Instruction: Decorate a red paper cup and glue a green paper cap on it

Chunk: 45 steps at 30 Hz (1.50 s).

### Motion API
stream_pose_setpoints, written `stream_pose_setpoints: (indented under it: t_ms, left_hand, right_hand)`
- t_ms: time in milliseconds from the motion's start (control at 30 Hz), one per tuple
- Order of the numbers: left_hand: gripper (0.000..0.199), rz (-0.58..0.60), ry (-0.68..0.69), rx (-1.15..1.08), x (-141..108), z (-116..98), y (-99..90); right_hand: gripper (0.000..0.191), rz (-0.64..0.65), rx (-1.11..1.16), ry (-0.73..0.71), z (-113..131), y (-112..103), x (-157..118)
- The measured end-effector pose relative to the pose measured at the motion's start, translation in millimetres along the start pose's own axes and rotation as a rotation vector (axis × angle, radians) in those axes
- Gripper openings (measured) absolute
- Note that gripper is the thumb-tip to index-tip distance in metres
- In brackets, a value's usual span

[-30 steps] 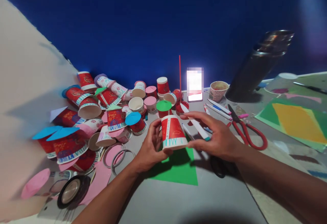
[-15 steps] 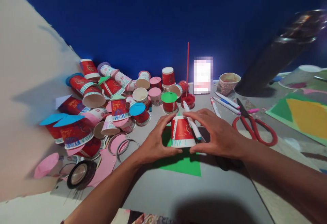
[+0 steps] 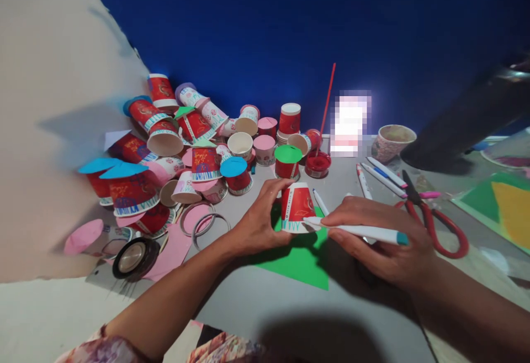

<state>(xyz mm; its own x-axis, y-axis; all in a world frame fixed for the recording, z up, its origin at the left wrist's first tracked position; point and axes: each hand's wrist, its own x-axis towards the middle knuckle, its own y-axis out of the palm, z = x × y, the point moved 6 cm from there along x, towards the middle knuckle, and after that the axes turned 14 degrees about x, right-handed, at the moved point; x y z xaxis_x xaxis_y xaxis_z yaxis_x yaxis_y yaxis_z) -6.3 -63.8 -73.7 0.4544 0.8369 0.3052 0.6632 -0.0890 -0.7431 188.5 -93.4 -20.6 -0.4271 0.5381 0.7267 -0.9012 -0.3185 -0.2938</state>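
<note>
A red paper cup [image 3: 298, 206] with teal strokes along its white rim stands upside down at the centre. My left hand [image 3: 261, 219] is closed round its left side. In my right hand [image 3: 381, 236] is a white marker [image 3: 364, 232] with a teal end, held nearly level, its tip at the lower right part of the cup. Beneath and beside the cup lies green paper [image 3: 302, 266]. Just behind stands a red cup with a green disc [image 3: 288, 154] on top.
Many decorated cups [image 3: 132, 191] are heaped at the left, near a roll of tape [image 3: 134, 258] and grey rings [image 3: 211, 230]. Markers [image 3: 383, 178], red-handled scissors [image 3: 447, 233] and a patterned cup [image 3: 393, 141] lie or stand at the right. A red jar [image 3: 318, 164] holds a stick.
My right hand has let go of the cup's right side and turned the marker level, tip toward the rim. My left hand still holds the cup. The view has shifted.
</note>
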Motion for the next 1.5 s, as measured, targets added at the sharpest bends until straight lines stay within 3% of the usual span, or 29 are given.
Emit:
stream_pose_setpoints:
  t_ms: [233,367,500,633,733,867,1200,1500]
  left_hand:
    - [0.088,-0.015,0.008,0.002,0,-2,-2.3]
    - [0.089,-0.004,0.001,-0.008,-1,-2,-0.9]
    - [0.090,-0.021,0.005,0.009,-1,-2,-1.9]
    - [0.092,-0.028,-0.032,-0.077,-1,1,-0.8]
    - [0.092,-0.030,-0.040,-0.121,-1,2,0.8]
    - [0.090,-0.013,-0.040,-0.191,-1,2,3.9]
    - [0.086,-0.009,-0.078,-0.364,-1,5,6.8]
    - [0.084,-0.014,-0.111,-0.553,-2,10,12.4]
  right_hand:
    - [0.017,0.113,-0.067,0.050,-4,6,0]
    - [0.020,0.059,-0.061,0.021,-4,3,0]
    - [0.016,0.119,-0.059,0.068,-5,6,1]
    - [0.016,0.049,-0.058,0.086,-3,-1,4]
    - [0.014,0.094,-0.033,0.127,-5,-2,6]
    - [0.014,0.038,-0.030,0.121,-5,-9,7]
    - [0.017,0.057,0.076,0.249,-14,-14,7]
    - [0.017,-0.056,0.132,0.286,-19,-23,6]
